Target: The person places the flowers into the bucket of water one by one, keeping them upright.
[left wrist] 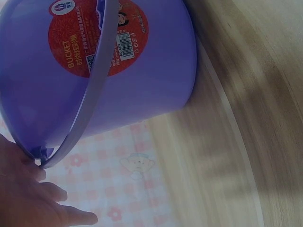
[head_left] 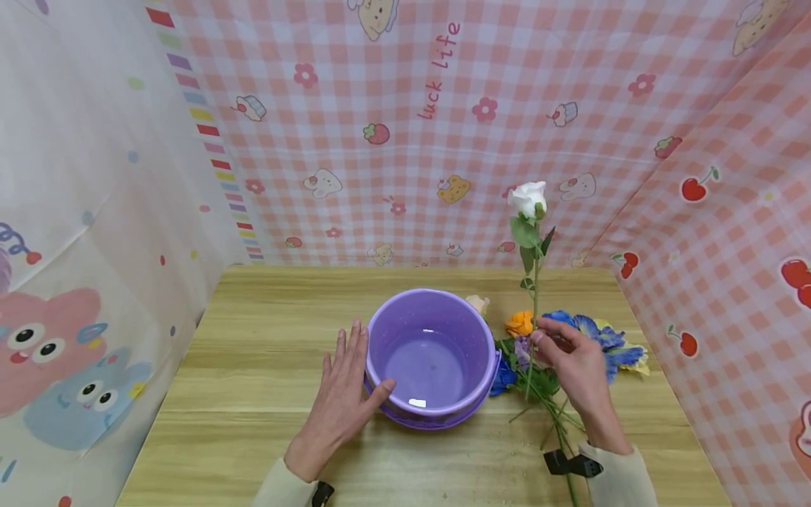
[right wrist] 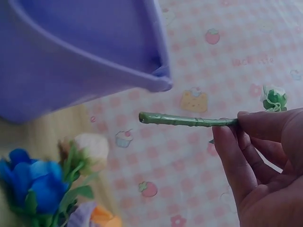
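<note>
A purple bucket (head_left: 437, 415) stands upright on the wooden table, its handle folded down along the front. My left hand (head_left: 345, 391) rests against its left rim with fingers straight and the thumb over the edge. Right of the bucket, my right hand (head_left: 579, 370) pinches the green stem of a white artificial rose (head_left: 527, 199) between thumb and fingers, the bloom held high. In the right wrist view the cut stem end (right wrist: 165, 119) points toward the bucket rim. Beneath that hand lie more flowers: an orange one (head_left: 519, 323), a blue rose (head_left: 503, 378) and blue-yellow irises (head_left: 611, 345).
A pale cream flower (head_left: 478, 303) lies behind the bucket's right rim. Loose green stems (head_left: 559, 417) reach toward the table's front edge. Pink checked cloth (head_left: 393, 162) hangs at the back and right, white printed cloth (head_left: 95, 211) at the left.
</note>
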The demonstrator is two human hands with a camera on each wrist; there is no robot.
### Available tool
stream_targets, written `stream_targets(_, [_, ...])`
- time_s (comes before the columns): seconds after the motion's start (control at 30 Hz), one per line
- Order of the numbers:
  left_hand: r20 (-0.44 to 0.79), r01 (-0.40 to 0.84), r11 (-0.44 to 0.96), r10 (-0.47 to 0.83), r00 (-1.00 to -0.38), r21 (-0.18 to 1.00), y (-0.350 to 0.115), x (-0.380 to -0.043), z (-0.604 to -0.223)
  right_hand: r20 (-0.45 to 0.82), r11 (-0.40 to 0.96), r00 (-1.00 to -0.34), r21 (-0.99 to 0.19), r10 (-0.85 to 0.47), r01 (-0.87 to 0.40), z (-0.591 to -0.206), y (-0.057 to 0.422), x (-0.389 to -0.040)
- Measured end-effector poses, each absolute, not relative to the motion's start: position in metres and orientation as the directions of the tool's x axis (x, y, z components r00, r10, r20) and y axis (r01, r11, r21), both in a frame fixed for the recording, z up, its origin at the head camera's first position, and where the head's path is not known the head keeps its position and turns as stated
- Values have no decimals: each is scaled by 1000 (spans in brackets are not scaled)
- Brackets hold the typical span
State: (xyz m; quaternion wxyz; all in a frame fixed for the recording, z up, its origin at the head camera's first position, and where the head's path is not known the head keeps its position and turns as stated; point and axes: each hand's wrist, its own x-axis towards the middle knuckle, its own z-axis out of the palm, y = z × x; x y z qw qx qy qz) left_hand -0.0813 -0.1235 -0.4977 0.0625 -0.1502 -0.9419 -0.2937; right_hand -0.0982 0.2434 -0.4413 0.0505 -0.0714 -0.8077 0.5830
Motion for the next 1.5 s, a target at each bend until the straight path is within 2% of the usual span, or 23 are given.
stream_targets(0.3, [221, 326, 781, 244, -944, 532, -124, -81, -498, 63, 291, -980, -957, 187, -6, -420, 230, -109])
stream_targets(0.47, [226, 330, 783, 246, -943, 528, -124, -81, -498, 101, 236, -977, -970, 189, -55, -410, 218, -114])
stream_targets(0.87, [221, 329, 786, 248, -943, 524, -124, -81, -498, 174, 113, -980, -980, 93, -163, -400, 183, -123])
stream_targets(1.2, [236, 340, 780, 251, -939, 525, -124, -81, -498, 161, 125, -987, -979, 0, -160, -407, 159, -124])
stream_targets(1.5, [216, 327, 780, 248, -944, 533, -124, -81, -498, 168, 224, -984, -958, -56, -177, -422, 148, -123])
